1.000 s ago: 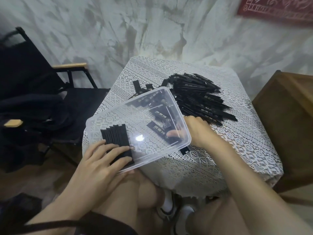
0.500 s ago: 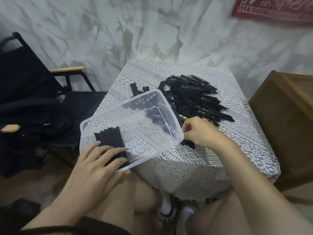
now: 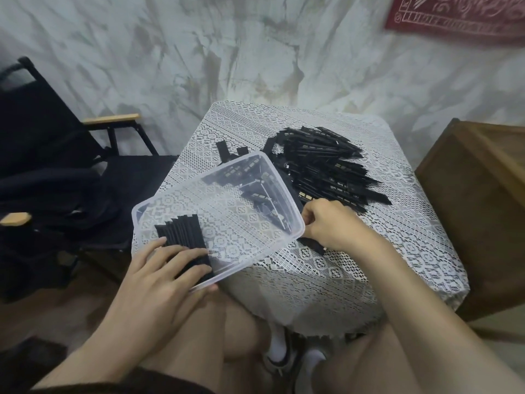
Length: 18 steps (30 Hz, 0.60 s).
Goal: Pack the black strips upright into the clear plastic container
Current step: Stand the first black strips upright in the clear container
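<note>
The clear plastic container sits tilted on the near left corner of the table. A row of black strips stands packed at its near end. My left hand lies over that row with its fingers fairly straight, the thumb under the rim. A big pile of loose black strips lies on the lace cloth behind and right of the container. My right hand is just outside the container's right rim, fingers curled, pinching a black strip that shows under the palm.
The small table with a white lace cloth drops off close to my knees. A black folding chair stands to the left, and a brown wooden cabinet to the right. A few stray strips lie behind the container.
My right hand has drawn out of the container and now sits curled just outside its right rim. The left hand stays on the packed row. The view has shifted slightly.
</note>
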Tool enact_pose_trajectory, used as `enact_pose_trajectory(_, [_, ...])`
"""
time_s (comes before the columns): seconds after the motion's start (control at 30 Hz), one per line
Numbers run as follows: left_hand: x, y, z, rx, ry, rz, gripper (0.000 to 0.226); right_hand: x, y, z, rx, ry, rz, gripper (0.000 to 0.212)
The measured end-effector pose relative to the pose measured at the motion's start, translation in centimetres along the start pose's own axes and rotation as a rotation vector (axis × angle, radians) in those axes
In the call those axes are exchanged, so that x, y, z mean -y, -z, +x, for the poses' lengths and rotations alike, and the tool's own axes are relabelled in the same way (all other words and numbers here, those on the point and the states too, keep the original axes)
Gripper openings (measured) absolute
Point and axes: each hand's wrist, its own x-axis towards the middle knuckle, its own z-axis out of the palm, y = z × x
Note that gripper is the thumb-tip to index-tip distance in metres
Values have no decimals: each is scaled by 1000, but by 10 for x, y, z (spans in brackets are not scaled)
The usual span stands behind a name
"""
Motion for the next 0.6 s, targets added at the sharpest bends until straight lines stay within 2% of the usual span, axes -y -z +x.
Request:
enact_pose_trajectory(0.13, [-1, 0, 1, 0, 0, 7, 44, -3, -1, 0, 56, 43, 164, 18])
enact_pose_trajectory(0.27, [-2, 1, 2, 4, 7, 12, 46, -17, 18, -5, 22, 35, 344, 21])
enact_pose_trajectory(0.43, [-4, 1, 5, 13, 14, 14, 42, -21, 17, -12, 33, -18, 83, 21])
enact_pose_trajectory(0.6, [-5, 1, 4, 8, 11, 10, 41, -12, 4, -17, -73, 29, -50, 20])
